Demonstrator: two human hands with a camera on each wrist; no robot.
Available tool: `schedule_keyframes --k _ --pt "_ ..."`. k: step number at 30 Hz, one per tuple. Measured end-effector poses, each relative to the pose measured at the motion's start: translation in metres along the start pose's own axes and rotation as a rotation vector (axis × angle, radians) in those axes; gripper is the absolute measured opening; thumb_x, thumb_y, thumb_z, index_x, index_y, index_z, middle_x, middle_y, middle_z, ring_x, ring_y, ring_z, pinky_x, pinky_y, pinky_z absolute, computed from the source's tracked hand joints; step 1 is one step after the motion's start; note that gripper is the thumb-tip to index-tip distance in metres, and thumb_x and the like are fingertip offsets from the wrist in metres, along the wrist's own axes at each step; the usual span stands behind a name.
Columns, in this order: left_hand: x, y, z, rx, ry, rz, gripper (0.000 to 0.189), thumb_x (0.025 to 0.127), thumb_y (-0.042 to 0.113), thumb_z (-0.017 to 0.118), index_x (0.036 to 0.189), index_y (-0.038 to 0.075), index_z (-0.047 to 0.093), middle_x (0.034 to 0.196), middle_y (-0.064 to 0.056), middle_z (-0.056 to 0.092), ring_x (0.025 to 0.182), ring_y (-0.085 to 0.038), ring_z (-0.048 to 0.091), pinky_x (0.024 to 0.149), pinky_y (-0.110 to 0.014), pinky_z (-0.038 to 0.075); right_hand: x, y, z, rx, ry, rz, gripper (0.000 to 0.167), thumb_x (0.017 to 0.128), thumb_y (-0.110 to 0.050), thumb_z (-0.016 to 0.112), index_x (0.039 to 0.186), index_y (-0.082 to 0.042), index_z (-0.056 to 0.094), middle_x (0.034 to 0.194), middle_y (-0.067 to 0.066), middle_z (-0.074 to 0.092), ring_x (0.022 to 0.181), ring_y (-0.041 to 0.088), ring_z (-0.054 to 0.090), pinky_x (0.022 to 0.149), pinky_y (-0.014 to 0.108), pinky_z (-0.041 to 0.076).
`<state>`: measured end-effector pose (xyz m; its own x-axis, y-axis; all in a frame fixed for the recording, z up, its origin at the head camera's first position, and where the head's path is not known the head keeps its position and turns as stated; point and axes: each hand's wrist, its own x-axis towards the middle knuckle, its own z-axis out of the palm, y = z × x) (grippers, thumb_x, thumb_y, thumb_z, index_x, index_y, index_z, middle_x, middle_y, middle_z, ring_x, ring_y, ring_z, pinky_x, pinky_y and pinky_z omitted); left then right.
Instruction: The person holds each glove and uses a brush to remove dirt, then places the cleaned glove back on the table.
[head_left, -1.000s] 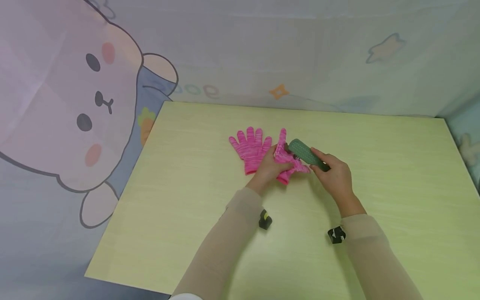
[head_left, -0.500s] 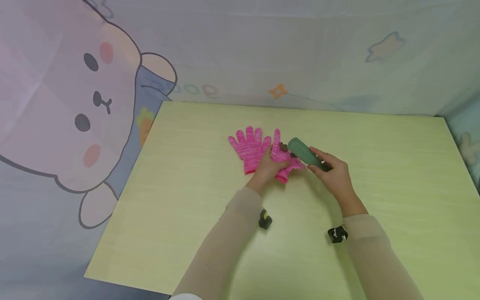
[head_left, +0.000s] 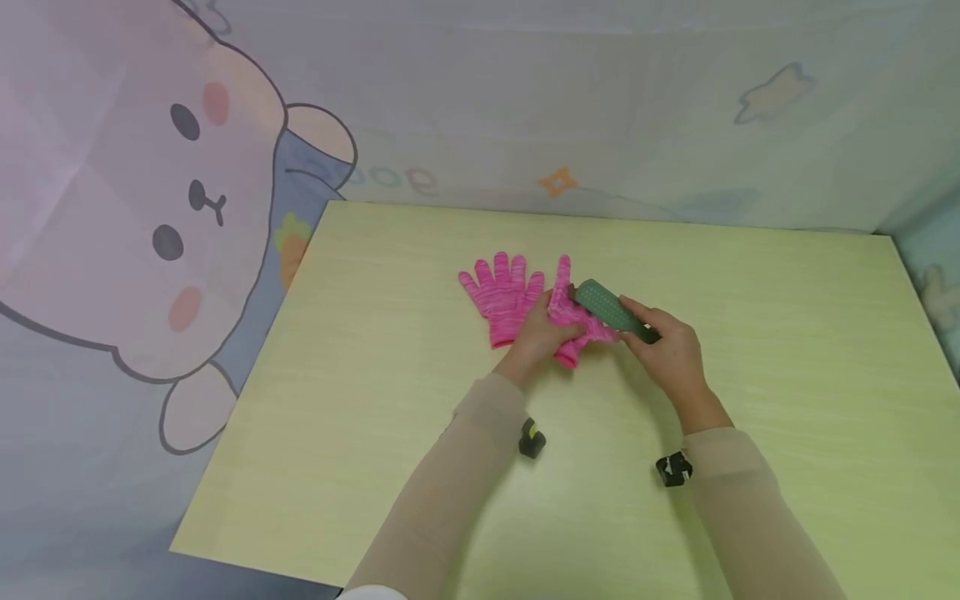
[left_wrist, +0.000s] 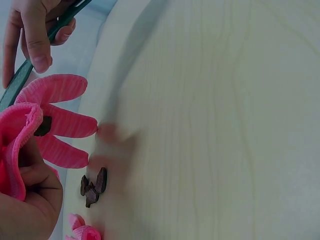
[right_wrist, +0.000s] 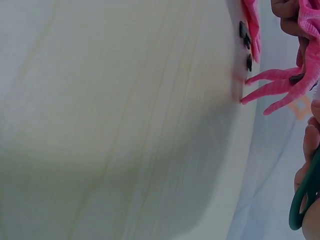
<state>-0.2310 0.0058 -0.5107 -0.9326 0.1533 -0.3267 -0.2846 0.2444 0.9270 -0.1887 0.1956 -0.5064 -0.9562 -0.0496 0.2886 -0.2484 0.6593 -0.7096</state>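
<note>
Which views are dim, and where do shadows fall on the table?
Head view: brightest, shadows beside both sleeves; left wrist view: dimmer, a dark shadow on the table near the held pink glove; right wrist view: also dim, a broad shadow across the table.

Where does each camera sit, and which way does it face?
Head: on the person's head, facing forward and down at the table; the left hand, right hand and sleeves show.
Left wrist: worn there, watching that hand's work; both hands show, at picture left.
Right wrist: likewise; both hands show partly, at picture right.
Both wrist views share the brush, held glove and dark bits.
</note>
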Motion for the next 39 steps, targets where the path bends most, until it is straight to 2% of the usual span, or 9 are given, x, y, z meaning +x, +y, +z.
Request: schedule_keyframes --k 11,16,19,22,26,30,35,37,39 --pt "-0.001 0.0 0.0 0.001 -0.013 0.013 0.072 0.078 0.013 0.073 0.14 0.009 0.036 0.108 -0.006 0.057 0.078 -0.014 0.058 0.078 -0.026 0.049 0.0 0.002 0.001 -0.013 0.046 -0.011 0.046 0.077 -0.001 0.073 0.121 -0.01 0.062 0.103 0.019 0.065 0.089 0.033 0.061 0.074 0.047 0.049" --pt "-0.001 -0.001 -0.001 -0.028 -0.019 -0.01 0.072 0.079 0.012 0.073 0.14 0.01 0.035 0.101 -0.006 0.058 0.068 -0.014 0.058 0.07 -0.028 0.052 0.001 0.005 0.002 -0.023 0.089 0.005 0.046 0.076 -0.001 0.074 0.12 -0.009 0.063 0.102 0.021 0.065 0.086 0.034 0.061 0.073 0.048 0.05" --pt "0.0 -0.001 -0.001 -0.048 -0.018 -0.025 0.074 0.079 0.011 0.072 0.142 0.011 0.032 0.103 -0.008 0.057 0.068 -0.016 0.059 0.069 -0.029 0.053 0.001 0.006 0.001 -0.018 0.092 0.011 0.046 0.076 -0.001 0.074 0.12 -0.009 0.063 0.101 0.021 0.065 0.084 0.033 0.061 0.072 0.047 0.049" --pt "0.001 -0.002 -0.002 -0.037 -0.005 -0.027 0.076 0.079 0.012 0.073 0.142 0.012 0.032 0.111 -0.008 0.056 0.077 -0.014 0.059 0.075 -0.027 0.051 0.001 0.006 0.001 -0.013 0.087 0.024 0.046 0.076 -0.002 0.074 0.121 -0.009 0.062 0.101 0.021 0.065 0.083 0.032 0.06 0.071 0.044 0.049" --pt "0.001 -0.002 -0.003 -0.017 0.004 -0.023 0.074 0.078 0.014 0.074 0.141 0.012 0.035 0.118 -0.009 0.054 0.091 -0.016 0.056 0.085 -0.028 0.047 0.001 0.005 0.001 0.015 0.088 0.07 0.048 0.078 -0.004 0.074 0.123 -0.011 0.061 0.098 0.019 0.064 0.076 0.026 0.056 0.063 0.028 0.046" --pt "0.0 -0.002 -0.004 0.022 0.007 -0.028 0.067 0.082 0.024 0.071 0.139 0.011 0.038 0.123 -0.01 0.053 0.106 -0.023 0.053 0.094 -0.033 0.043 0.002 0.002 0.0 0.1 0.087 0.14 0.049 0.081 -0.008 0.072 0.127 -0.012 0.058 0.093 0.015 0.06 0.065 0.016 0.051 0.052 0.015 0.039" --pt "-0.001 0.0 -0.006 0.031 0.003 -0.033 0.067 0.091 0.037 0.056 0.144 0.008 0.026 0.14 -0.013 0.04 0.13 -0.029 0.034 0.107 -0.041 0.028 0.005 0.0 -0.007 0.243 0.119 0.228 0.049 0.084 -0.01 0.068 0.13 -0.013 0.054 0.091 0.008 0.054 0.061 0.004 0.051 0.052 0.012 0.045" --pt "-0.001 0.001 -0.007 0.016 -0.014 -0.027 0.065 0.093 0.036 0.053 0.144 0.007 0.024 0.141 -0.014 0.039 0.132 -0.028 0.032 0.107 -0.04 0.026 0.006 0.0 -0.011 0.276 0.137 0.252 0.05 0.084 -0.009 0.068 0.131 -0.013 0.053 0.091 0.005 0.052 0.062 0.003 0.051 0.054 0.012 0.047" --pt "-0.002 0.002 -0.008 0.006 -0.037 -0.019 0.062 0.094 0.033 0.053 0.144 0.009 0.025 0.139 -0.013 0.041 0.128 -0.027 0.038 0.105 -0.039 0.031 0.006 -0.001 -0.013 0.294 0.142 0.275 0.051 0.084 -0.009 0.068 0.131 -0.014 0.052 0.091 0.002 0.05 0.063 0.004 0.05 0.055 0.012 0.047"
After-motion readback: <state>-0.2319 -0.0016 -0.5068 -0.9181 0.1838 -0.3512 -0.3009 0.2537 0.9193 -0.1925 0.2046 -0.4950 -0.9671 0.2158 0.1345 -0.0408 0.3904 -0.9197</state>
